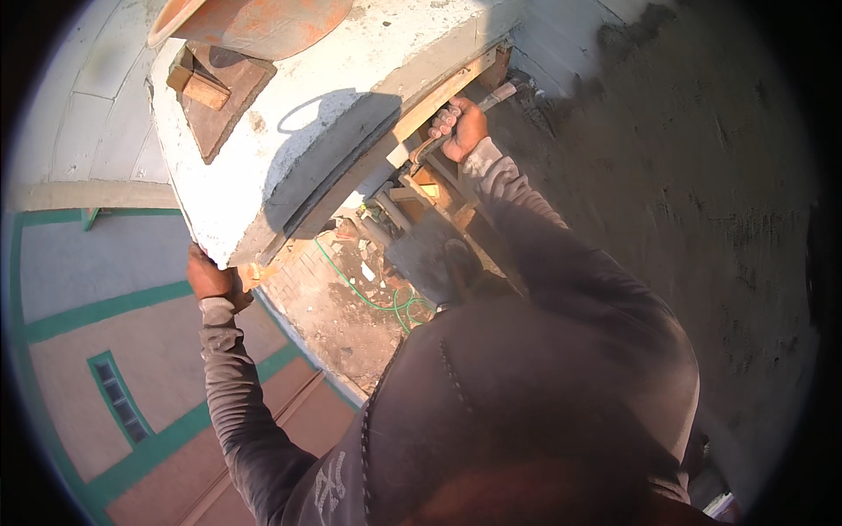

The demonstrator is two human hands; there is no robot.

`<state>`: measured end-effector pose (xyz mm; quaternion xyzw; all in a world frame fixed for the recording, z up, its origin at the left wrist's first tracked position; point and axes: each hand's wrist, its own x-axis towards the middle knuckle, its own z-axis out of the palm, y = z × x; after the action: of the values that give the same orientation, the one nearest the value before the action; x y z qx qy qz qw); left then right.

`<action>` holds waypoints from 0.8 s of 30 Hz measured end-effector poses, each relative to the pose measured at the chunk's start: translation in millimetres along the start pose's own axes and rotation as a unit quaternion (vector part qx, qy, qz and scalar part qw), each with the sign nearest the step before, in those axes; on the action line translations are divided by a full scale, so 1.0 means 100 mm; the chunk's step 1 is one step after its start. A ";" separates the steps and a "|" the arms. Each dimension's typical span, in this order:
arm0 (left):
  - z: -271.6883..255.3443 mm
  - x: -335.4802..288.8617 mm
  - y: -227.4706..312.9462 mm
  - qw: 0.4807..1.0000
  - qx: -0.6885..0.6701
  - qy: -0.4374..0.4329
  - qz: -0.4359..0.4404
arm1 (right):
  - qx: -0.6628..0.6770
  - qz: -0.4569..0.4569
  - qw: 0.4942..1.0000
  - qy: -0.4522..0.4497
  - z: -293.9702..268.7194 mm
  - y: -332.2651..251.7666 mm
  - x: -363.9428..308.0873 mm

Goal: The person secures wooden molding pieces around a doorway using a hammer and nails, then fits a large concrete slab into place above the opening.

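A pale concrete slab (219, 175) with a thick plastered front edge juts out ahead of me. My left hand (210, 276) is closed around its near left corner, with the fingers partly hidden behind the edge. Below the slab's right part, my right hand (463, 130) is wrapped round a slim bar-like tool (430, 147) with a curved lower end. The exact kind of this tool is not clear. A wooden board (443, 95) runs along the slab's underside, just above my right hand.
On the slab lie an orange-stained basin (254, 26) and a mortar-crusted float (224, 96) with a wooden handle. A rough plastered wall (693, 193) rises at the right. Timber props (399, 212) stand beneath. Far below, a green hose (360, 294) crosses rubble-strewn ground.
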<state>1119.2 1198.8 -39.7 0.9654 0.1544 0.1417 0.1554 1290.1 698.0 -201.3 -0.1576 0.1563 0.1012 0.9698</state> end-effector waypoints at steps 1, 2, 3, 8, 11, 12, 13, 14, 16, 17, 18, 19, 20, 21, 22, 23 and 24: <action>0.02 0.03 -0.06 0.999 -0.025 -0.008 -0.034 | 0.006 0.014 1.000 -0.009 -0.01 0.01 -0.06; 0.04 -0.02 -0.13 1.000 -0.003 0.007 -0.005 | 0.011 0.029 0.999 -0.019 -0.03 0.01 -0.15; 0.07 -0.03 -0.16 0.999 0.018 0.019 0.029 | -0.006 0.029 0.999 -0.014 -0.08 -0.02 -0.12; 0.03 -0.10 -0.05 1.000 -0.017 0.005 0.019 | -0.079 0.051 0.996 -0.004 -0.16 -0.16 -0.13; -0.03 -0.11 -0.06 0.997 -0.020 0.005 0.079 | -0.094 0.075 0.992 0.024 -0.04 -0.17 -0.21; -0.03 -0.11 -0.06 0.997 -0.030 0.002 0.064 | -0.080 0.091 0.993 0.015 -0.05 -0.17 -0.21; -0.03 -0.12 -0.06 0.998 -0.040 0.000 0.050 | -0.066 0.106 0.992 0.007 -0.07 -0.20 -0.21; -0.03 -0.12 -0.07 0.998 -0.051 -0.003 0.036 | -0.052 0.122 0.991 -0.001 -0.11 -0.24 -0.23; 0.00 -0.11 -0.16 0.996 -0.084 0.006 0.003 | -0.091 0.131 0.987 0.017 -0.19 -0.31 -0.28; -0.01 -0.11 -0.22 0.996 -0.089 0.001 -0.006 | -0.104 0.128 0.986 0.021 -0.22 -0.30 -0.27; 0.00 -0.10 -0.24 0.995 -0.095 -0.006 -0.015 | -0.117 0.126 0.985 0.024 -0.23 -0.29 -0.28; -0.02 -0.09 -0.27 0.996 -0.088 -0.020 -0.016 | -0.120 0.120 0.985 0.034 -0.22 -0.29 -0.28; -0.01 -0.08 -0.29 0.995 -0.094 -0.031 -0.023 | -0.123 0.114 0.985 0.044 -0.22 -0.29 -0.27; -0.01 -0.10 -0.28 0.994 -0.101 -0.040 -0.031 | -0.128 0.109 0.984 0.055 -0.22 -0.29 -0.29; -0.02 -0.10 -0.27 0.992 -0.105 -0.049 -0.039 | -0.118 0.106 0.986 0.047 -0.25 -0.28 -0.28; -0.03 -0.10 -0.26 0.992 -0.098 -0.051 -0.054 | -0.109 0.104 0.988 0.040 -0.30 -0.26 -0.27; -0.05 -0.09 -0.17 0.992 -0.090 -0.052 -0.066 | -0.099 0.100 0.990 0.030 -0.32 -0.25 -0.24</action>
<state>1105.4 1212.8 -43.5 0.9411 0.1966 0.0942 0.2586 1264.8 660.0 -215.3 -0.2397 0.1894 0.2074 0.9293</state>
